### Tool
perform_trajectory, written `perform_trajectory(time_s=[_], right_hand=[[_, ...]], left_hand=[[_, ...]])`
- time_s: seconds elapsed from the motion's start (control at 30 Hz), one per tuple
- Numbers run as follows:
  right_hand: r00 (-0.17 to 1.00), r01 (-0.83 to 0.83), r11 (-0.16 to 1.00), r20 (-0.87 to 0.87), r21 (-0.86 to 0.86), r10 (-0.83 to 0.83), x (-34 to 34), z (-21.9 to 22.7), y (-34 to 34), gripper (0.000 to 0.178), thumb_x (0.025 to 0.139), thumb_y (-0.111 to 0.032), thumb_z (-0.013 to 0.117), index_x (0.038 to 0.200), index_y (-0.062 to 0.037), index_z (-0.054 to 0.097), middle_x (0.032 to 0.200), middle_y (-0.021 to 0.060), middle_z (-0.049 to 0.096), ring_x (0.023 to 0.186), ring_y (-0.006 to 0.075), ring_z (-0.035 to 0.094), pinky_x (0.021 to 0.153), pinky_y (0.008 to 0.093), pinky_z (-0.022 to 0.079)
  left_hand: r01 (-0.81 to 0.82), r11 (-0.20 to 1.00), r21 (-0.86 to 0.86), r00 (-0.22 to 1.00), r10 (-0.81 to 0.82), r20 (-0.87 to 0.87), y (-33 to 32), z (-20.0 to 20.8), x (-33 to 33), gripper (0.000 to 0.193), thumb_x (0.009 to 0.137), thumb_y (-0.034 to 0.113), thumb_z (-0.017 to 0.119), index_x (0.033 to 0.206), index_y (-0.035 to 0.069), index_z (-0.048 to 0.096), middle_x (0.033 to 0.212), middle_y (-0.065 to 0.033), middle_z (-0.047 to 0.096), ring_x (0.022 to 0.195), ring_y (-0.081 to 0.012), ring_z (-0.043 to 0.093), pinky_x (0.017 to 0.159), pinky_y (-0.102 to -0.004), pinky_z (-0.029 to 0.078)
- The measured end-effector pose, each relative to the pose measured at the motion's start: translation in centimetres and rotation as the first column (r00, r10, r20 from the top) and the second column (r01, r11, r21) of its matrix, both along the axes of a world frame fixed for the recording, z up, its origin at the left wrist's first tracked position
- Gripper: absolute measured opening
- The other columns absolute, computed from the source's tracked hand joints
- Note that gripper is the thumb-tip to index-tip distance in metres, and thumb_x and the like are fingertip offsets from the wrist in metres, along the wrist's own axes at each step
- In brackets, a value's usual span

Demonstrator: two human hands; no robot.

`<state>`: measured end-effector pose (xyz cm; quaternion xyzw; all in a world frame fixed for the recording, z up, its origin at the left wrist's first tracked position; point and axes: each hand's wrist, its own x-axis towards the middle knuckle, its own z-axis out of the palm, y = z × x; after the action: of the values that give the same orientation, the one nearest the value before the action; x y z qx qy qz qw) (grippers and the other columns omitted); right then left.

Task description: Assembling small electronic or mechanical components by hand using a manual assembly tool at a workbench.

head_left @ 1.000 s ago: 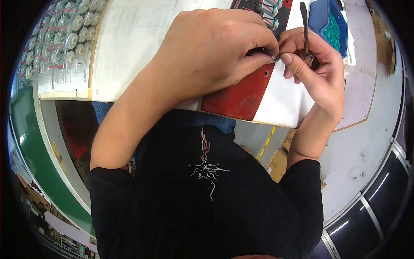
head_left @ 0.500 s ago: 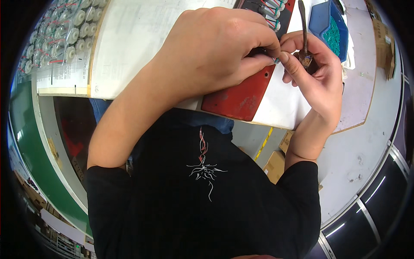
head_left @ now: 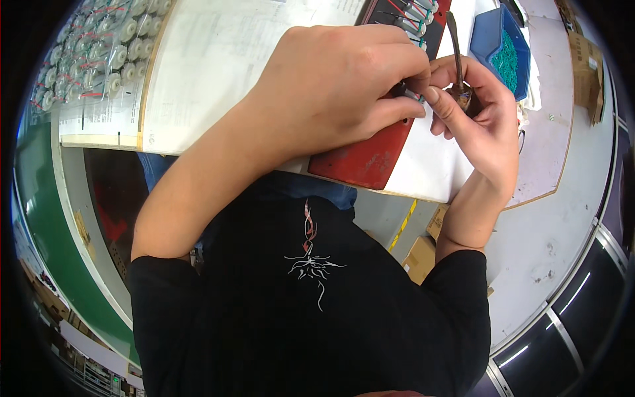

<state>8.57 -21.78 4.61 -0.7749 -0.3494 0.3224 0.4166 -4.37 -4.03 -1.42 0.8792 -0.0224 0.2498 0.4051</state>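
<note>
My left hand (head_left: 350, 86) is closed above a red fixture (head_left: 360, 159). Between its thumb and fingers a small part with a dark, silvery body (head_left: 410, 92) shows only in bits. My right hand (head_left: 479, 109) meets it, thumb and forefinger pinched beside that part; whether they grip its end is hidden. Held in the right palm is a slim tool with a dark metal shaft (head_left: 454, 49), its brown base among the curled fingers and its shaft pointing away from me. Beyond my hands, several small cylindrical parts with red wires (head_left: 415, 23) lie in a row on the fixture.
At the far right stands a blue bin (head_left: 488, 40) of small green pieces (head_left: 506, 63). Clear bags of white round-ended parts (head_left: 109, 56) cover the far left. White printed sheets (head_left: 205, 73) lie on the table, whose front edge runs just ahead of my body.
Both hands have shifted slightly nearer me. The left thumb has drawn back a little from the right fingertips, uncovering more of the small part. The tool's shaft now leans further left.
</note>
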Motion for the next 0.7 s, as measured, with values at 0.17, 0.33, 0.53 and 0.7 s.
perform_trajectory(time_s=[0.17,0.33,0.53,0.7], right_hand=[[0.997,0.017,1.000,-0.075,-0.001,-0.017,0.2,0.0,0.0,0.015,0.094,-0.005,0.076,0.103,0.0013,0.067,0.089,0.0022,0.069,0.063,0.0058,0.061,0.056,0.0197,0.049],[0.998,0.022,0.999,-0.061,-0.039,-0.024,0.8,-0.3,-0.6,0.015,0.093,-0.006,0.077,0.103,0.0005,0.067,0.086,0.0020,0.069,0.061,0.0050,0.060,0.055,0.0196,0.046],[0.990,-0.027,0.996,0.138,-0.088,0.039,1.6,0.4,-1.4,0.019,0.093,-0.010,0.078,0.102,0.0020,0.068,0.087,0.0031,0.068,0.068,0.0055,0.058,0.055,0.0227,0.045],[0.873,-0.356,0.926,0.307,-0.128,0.378,2.8,3.5,-2.5,0.021,0.095,-0.016,0.073,0.100,0.0037,0.069,0.088,0.0075,0.069,0.068,0.0120,0.059,0.059,0.0277,0.047]], left_hand=[[-0.004,1.000,-0.015,0.999,0.003,-0.052,-0.5,0.0,0.2,0.030,0.083,0.025,0.081,0.109,0.013,0.072,0.094,-0.0029,0.074,0.083,-0.0236,0.073,0.070,-0.0334,0.057],[0.011,0.993,-0.119,0.999,-0.016,-0.040,-1.0,-0.1,0.5,0.031,0.082,0.021,0.083,0.110,0.012,0.075,0.096,-0.0035,0.074,0.083,-0.0236,0.073,0.072,-0.0313,0.057],[0.044,0.996,-0.082,0.996,-0.050,-0.072,-0.5,0.2,0.7,0.023,0.082,0.021,0.083,0.103,0.012,0.081,0.097,-0.0045,0.075,0.083,-0.0235,0.073,0.073,-0.0299,0.058],[0.054,0.993,-0.108,0.994,-0.064,-0.088,-0.4,0.0,0.9,0.019,0.082,0.021,0.083,0.100,0.012,0.083,0.098,-0.0055,0.075,0.083,-0.0232,0.073,0.073,-0.0298,0.058]])
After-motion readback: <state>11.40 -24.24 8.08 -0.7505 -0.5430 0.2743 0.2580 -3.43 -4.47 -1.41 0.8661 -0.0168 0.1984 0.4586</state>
